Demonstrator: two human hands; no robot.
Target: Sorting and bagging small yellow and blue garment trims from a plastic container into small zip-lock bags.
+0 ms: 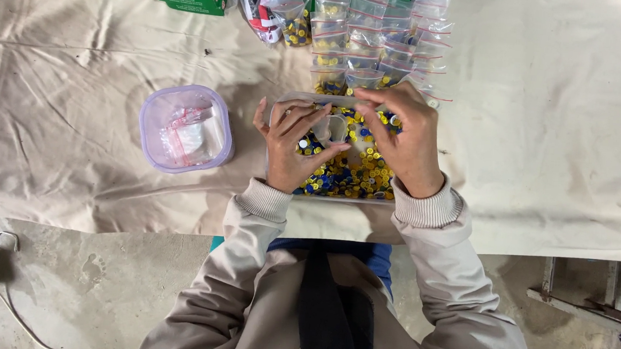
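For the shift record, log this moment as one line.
left hand: holds small clear bag | right hand: pinches bag | below: tray of yellow and blue caps | behind: filled bags

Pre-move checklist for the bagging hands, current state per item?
1. Left hand on the small clear bag: ok, fingers pinch it.
2. Right hand on the same bag: ok, fingertips at its top edge.
3. Bag over the clear tray of blue and yellow caps: ok.
4. Bag filled or sealed: cannot tell, hands cover it.
5. Filled zip bags stacked clear of the hands: ok.
6. Lilac-rimmed tub of empty bags: ok, apart, by the left hand.
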